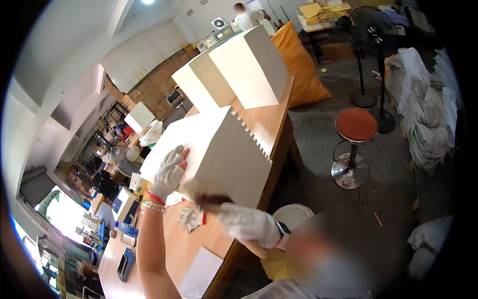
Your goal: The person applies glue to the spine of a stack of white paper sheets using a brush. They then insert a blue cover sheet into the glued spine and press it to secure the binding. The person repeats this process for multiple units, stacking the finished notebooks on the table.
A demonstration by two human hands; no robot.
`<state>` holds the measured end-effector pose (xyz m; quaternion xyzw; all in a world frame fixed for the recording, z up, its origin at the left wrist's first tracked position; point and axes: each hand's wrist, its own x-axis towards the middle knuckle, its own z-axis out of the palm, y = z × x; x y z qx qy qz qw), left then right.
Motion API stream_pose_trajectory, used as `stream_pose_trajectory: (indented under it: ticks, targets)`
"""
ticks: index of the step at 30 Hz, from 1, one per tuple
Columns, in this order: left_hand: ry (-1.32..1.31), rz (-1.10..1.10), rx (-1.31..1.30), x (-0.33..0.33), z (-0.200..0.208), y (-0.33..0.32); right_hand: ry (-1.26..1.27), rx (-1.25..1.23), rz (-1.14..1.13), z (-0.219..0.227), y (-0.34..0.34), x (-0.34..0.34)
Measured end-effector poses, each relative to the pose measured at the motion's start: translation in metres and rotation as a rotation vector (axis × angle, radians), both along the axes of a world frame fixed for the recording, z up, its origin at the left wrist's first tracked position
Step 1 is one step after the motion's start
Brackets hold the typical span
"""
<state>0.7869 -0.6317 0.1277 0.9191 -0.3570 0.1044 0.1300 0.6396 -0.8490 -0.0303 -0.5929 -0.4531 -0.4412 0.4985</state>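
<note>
A big white stack of sheets (231, 162) stands on the wooden table, its side showing fine layers and one edge notched. My left hand (170, 174), in a white glove with some fingertips bare, lies on top near the close corner, fingers stretched and holding nothing. In my gloved right hand (249, 224) is a brush (213, 200), gripped by its handle. Its pale bristles are smeared by motion beside the stack's lower near corner; whether they touch it I cannot tell. A loose white glove (190, 219) rests on the table below my left wrist.
Two more white stacks (249, 70) stand farther along the table. Nearer lie a white sheet (201, 273), a phone (126, 264) and a blue-labelled bottle (127, 229). Right of the table are an orange sack (296, 70), a red-topped stool (356, 125) and a round white lid (294, 214).
</note>
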Motion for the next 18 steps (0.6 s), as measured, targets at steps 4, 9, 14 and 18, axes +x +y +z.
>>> stream_pose_trajectory:
  ticks: [4, 9, 14, 18]
  targets:
    - [-0.006, 0.016, 0.006, 0.0, 0.003, -0.001, -0.026, 0.108, 0.27, -0.013, -0.024, 0.031]
    - [-0.022, 0.02, 0.019, -0.005, 0.002, 0.006, 0.283, 0.209, 0.399, 0.002, -0.108, 0.131]
    - [-0.008, 0.011, -0.016, 0.0, 0.0, -0.008, 0.377, 0.484, 0.226, 0.016, -0.179, 0.21]
    - [-0.012, 0.022, -0.029, -0.003, 0.005, -0.006, 0.311, 0.518, 0.045, 0.018, -0.2, 0.216]
